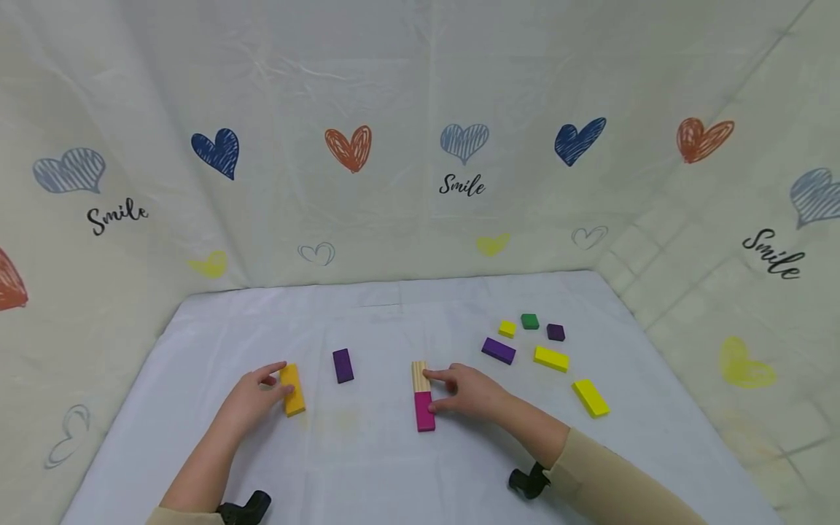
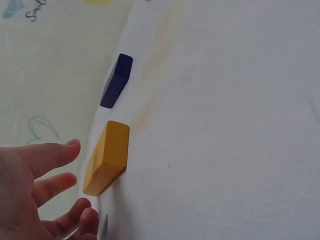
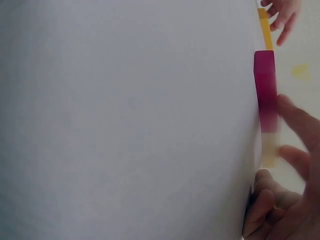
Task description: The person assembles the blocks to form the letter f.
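Note:
An orange block lies on the white cloth at the left. My left hand is at its left side, index finger and thumb apart; the left wrist view shows a small gap between these fingers and the orange block. Nearer the middle, a magenta block lies end to end with a pale striped wooden piece. My right hand touches their right side, thumb at the magenta block and index finger at the pale piece. Its other fingers are bent in the right wrist view.
A dark purple block lies between the two hands. To the right are a purple block, yellow blocks, a green cube, a yellow cube and a dark cube. A heart-printed sheet rises behind the table.

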Tool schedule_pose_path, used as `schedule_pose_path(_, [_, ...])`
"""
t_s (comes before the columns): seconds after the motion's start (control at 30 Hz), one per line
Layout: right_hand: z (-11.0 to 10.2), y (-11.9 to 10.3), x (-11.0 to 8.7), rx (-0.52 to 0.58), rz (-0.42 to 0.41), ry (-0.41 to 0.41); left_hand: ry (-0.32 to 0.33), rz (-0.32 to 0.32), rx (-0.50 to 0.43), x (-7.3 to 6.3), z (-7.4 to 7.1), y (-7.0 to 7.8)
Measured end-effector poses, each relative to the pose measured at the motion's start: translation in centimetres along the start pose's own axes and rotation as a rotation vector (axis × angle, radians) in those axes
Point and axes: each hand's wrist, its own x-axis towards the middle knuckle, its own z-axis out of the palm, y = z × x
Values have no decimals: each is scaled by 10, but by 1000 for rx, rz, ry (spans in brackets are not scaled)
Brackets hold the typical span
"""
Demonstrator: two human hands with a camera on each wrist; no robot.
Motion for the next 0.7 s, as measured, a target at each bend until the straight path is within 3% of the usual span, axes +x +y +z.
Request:
schedule_pose_path(0.23, [1,1,1,4,-4,6,-27,-14,55,9,8,-7])
schedule_pose_path(0.47, [1,-2,-1,12,7,12,-18,-39,141,6,9,0])
schedule_pose_path(0.7, [0,-2,-2,8,6,11,-14,-37,150,11,11,2])
